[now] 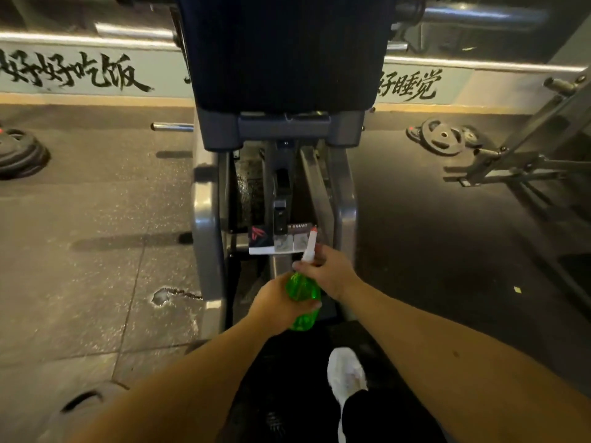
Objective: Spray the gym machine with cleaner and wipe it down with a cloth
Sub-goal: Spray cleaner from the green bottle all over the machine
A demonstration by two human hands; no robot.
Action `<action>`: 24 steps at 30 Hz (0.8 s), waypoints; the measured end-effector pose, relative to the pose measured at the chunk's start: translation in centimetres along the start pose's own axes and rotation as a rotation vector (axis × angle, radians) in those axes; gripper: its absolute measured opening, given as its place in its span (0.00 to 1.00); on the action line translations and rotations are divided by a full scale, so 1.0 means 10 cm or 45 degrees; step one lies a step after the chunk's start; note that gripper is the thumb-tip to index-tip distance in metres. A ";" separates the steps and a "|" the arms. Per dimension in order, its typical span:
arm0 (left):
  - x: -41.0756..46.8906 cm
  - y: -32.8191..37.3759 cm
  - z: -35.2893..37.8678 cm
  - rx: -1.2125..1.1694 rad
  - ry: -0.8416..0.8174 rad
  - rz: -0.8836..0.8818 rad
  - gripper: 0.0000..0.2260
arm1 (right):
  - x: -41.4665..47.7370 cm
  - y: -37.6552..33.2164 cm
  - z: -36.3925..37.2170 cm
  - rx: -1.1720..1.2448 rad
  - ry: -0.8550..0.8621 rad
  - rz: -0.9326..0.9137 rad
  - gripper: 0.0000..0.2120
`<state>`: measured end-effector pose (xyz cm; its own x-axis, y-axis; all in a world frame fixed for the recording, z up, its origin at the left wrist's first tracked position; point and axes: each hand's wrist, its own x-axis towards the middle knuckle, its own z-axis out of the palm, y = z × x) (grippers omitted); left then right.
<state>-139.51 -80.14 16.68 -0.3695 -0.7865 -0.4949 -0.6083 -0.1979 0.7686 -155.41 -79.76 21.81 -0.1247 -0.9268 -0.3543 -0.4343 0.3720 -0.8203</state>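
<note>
Viewpoint: looking down from the person's head at a grey gym machine (208,219), both bare forearms reaching toward it.
Machine: steel frame with a dark upright pad (287,49) at its top; a printed label (281,239) low on its centre post reads "SQUAT" in part.
Bottle: a green spray bottle (302,295), held just in front of the machine's base and tilted, its white nozzle (311,244) overlapping the label's right edge.
Left hand: the left hand (278,302) wraps the bottle's green body from the left, fingers curled round it.
Right hand: the right hand (332,271) grips the bottle's neck under the nozzle; whether the trigger is squeezed cannot be told.
Floor left of machine: a wet patch (166,295) near the base, stacked plates (19,155) farther off.
Floor right of machine: more plates (443,137) lying flat.
Behind machine: a wall (73,71) with black brush lettering.
Below machine: a white shoe (347,375) on dark matting.
</note>
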 end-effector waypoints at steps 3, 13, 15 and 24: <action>-0.13 -0.42 0.15 -0.032 -0.044 -0.074 0.37 | -0.11 0.34 0.38 0.073 0.005 0.106 0.18; -0.35 -1.54 0.55 -0.060 -0.099 -0.290 0.35 | -0.30 1.17 1.34 0.169 -0.089 0.308 0.25; -0.40 -1.67 0.62 -0.046 -0.158 -0.320 0.33 | -0.39 1.30 1.42 0.221 -0.112 0.379 0.23; -0.49 -2.12 0.87 0.009 -0.234 -0.417 0.26 | -0.46 1.73 1.79 0.252 -0.190 0.542 0.25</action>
<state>-130.91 -67.01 -0.71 -0.2742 -0.5639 -0.7790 -0.7199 -0.4167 0.5550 -146.40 -68.14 1.19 -0.1185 -0.6783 -0.7252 -0.1930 0.7322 -0.6532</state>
